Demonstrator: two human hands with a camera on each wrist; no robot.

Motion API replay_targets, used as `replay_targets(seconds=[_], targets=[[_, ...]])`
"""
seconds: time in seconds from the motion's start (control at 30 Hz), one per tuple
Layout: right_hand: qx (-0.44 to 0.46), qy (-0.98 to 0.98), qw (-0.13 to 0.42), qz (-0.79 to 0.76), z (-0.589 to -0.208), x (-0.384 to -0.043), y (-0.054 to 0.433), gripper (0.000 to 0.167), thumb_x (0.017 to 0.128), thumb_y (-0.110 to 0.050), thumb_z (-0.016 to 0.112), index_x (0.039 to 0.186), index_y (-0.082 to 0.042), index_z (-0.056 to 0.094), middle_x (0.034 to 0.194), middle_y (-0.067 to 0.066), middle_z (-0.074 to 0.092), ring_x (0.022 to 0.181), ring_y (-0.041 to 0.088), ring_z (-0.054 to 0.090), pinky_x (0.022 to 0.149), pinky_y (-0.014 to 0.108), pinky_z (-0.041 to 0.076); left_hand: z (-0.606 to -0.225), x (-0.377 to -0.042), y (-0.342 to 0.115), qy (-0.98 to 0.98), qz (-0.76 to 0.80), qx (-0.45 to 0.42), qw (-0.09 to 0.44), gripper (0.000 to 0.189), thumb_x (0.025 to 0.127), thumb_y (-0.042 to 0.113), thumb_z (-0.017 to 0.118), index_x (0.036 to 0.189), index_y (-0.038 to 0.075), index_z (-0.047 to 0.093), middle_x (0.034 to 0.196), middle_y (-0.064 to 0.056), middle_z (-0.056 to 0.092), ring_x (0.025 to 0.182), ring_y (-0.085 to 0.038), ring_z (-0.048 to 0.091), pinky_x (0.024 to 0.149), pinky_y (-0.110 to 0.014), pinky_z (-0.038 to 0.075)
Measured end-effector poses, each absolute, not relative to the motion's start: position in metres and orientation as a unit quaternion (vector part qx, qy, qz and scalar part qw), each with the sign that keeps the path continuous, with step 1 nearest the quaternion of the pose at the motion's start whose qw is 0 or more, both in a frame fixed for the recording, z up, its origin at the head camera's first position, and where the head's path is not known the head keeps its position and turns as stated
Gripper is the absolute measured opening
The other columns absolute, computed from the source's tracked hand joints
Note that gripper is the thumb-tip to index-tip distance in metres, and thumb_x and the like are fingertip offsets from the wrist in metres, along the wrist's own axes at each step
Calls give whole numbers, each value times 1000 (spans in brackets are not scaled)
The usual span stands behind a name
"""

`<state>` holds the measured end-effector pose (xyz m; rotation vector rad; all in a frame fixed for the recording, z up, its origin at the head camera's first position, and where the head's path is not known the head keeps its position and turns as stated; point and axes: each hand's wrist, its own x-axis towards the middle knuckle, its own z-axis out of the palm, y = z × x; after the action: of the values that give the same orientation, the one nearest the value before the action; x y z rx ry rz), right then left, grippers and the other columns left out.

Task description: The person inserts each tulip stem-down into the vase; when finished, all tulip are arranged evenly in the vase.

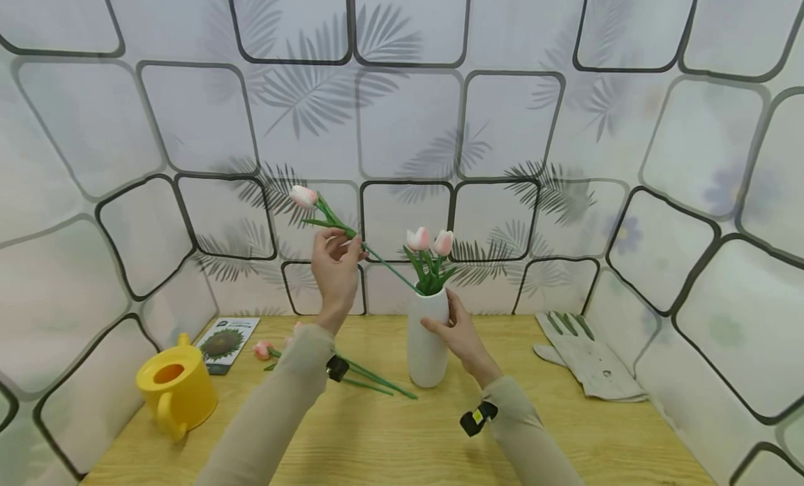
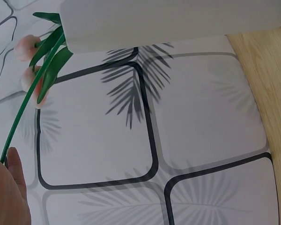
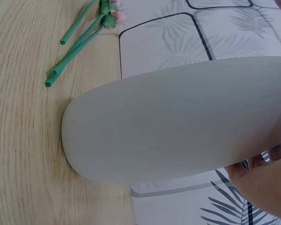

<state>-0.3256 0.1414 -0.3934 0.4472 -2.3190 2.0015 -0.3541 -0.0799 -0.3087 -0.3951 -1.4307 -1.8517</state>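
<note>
Between its thumb and fingers my left hand (image 1: 336, 273) pinches a pink-and-white tulip (image 1: 304, 196) by its green stem, just below the leaves. The flower tilts up to the left, and the stem's lower end meets the mouth of a white vase (image 1: 427, 346). Two more pink tulips (image 1: 442, 243) stand in that vase with their leaves at the rim. My right hand (image 1: 463, 338) grips the vase around its upper right side; in the right wrist view the vase's base (image 3: 79, 140) rests on the wooden table. The left wrist view shows the stem (image 2: 19, 117) rising from the left hand.
Several loose tulips (image 1: 262, 350) lie on the table (image 1: 377, 444) left of the vase, stems toward it. At the left are a yellow watering can (image 1: 182, 395) and a sunflower seed packet (image 1: 227, 343). Pale gloves (image 1: 590, 357) lie at the right. Patterned walls enclose the table.
</note>
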Motion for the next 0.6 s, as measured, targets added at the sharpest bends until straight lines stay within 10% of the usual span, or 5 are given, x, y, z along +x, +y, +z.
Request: replay_targets(seconds=[0.6], targets=[[147, -751, 23, 643, -394, -326, 142, 81, 93, -19, 69, 157, -12, 18, 154, 17, 36, 138, 39, 40, 110, 58, 37, -321, -354, -39, -667, -588, -221, 401, 19, 90, 0, 67, 109, 2, 66, 106, -17, 67, 80, -29, 70, 51, -23, 57]])
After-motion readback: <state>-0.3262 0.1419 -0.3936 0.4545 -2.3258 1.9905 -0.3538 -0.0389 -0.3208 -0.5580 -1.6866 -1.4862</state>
